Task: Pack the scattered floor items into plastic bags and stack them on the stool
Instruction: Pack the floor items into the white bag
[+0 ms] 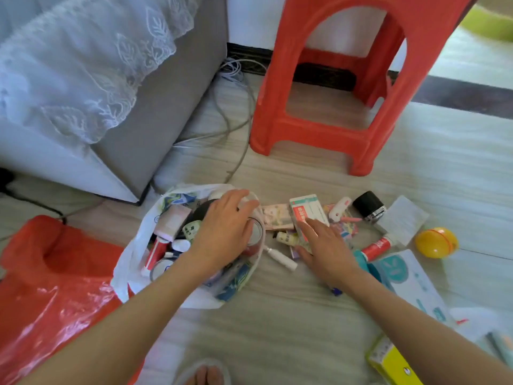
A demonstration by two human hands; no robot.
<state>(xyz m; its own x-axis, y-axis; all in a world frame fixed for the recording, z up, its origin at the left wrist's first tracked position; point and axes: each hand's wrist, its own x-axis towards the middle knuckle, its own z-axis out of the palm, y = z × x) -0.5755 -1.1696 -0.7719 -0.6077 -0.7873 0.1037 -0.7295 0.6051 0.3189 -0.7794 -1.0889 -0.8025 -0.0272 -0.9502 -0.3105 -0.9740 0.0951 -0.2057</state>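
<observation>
A white plastic bag lies open on the floor, filled with several small items. My left hand is over its mouth, fingers curled on a clear round object at the bag's right rim. My right hand rests flat with fingers apart on a white and red medicine box among the scattered things. Nearby lie a small white bottle, a white tube, a black cylinder, a red and white tube and a yellow ball. The red stool stands behind them.
A red plastic bag lies at the left. A grey sofa with a lace cover fills the upper left, with cables beside it. A teal wipes pack and a yellow box lie at the right. My foot is at the bottom.
</observation>
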